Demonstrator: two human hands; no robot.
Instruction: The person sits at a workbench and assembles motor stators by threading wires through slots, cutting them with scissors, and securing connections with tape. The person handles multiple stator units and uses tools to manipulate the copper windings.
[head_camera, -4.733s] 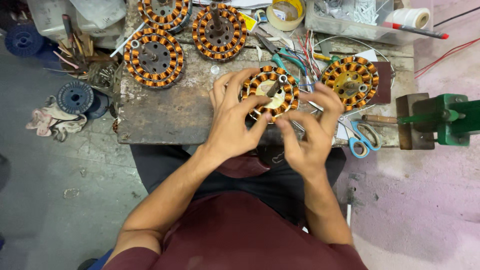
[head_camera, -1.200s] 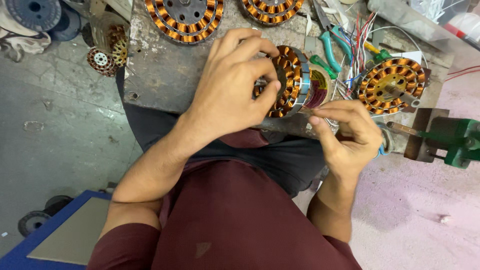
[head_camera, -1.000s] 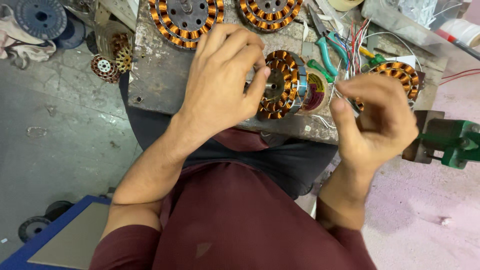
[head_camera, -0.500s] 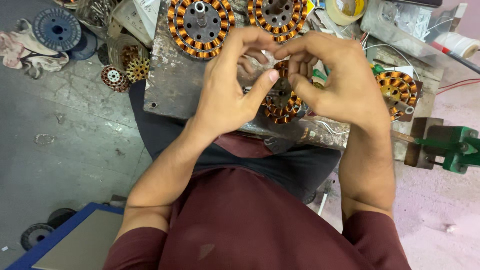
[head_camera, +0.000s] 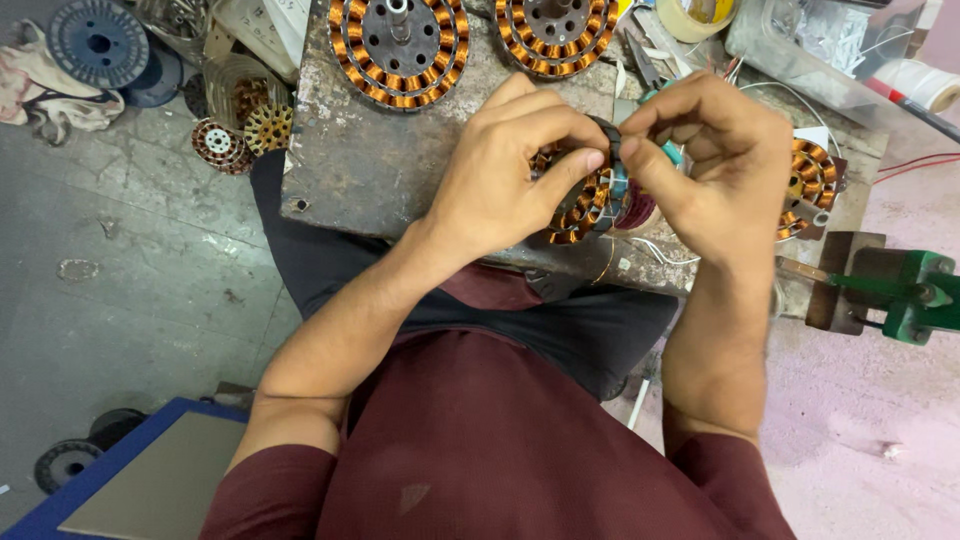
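A round motor stator wound with copper coils (head_camera: 585, 205) stands on edge at the near rim of a worn metal workbench (head_camera: 380, 160). My left hand (head_camera: 500, 175) wraps over its left side, thumb pressed on the rim. My right hand (head_camera: 715, 170) comes from the right, its fingertips pinching at the top of the same stator, close to my left fingers. Most of the stator is hidden behind both hands. A thin copper wire (head_camera: 605, 262) hangs below it.
Two more copper-wound stators (head_camera: 400, 45) (head_camera: 560, 35) lie flat at the bench's far side, another (head_camera: 812, 185) at the right. A green vise (head_camera: 900, 295) sticks out at right. Tape roll (head_camera: 700, 15), pliers, small stators (head_camera: 220, 145) and dark discs (head_camera: 95, 45) lie around.
Over the last second my right hand rose from below the bench edge to the stator's top, meeting my left fingers. The stator, earlier lying flat, now stands on edge.
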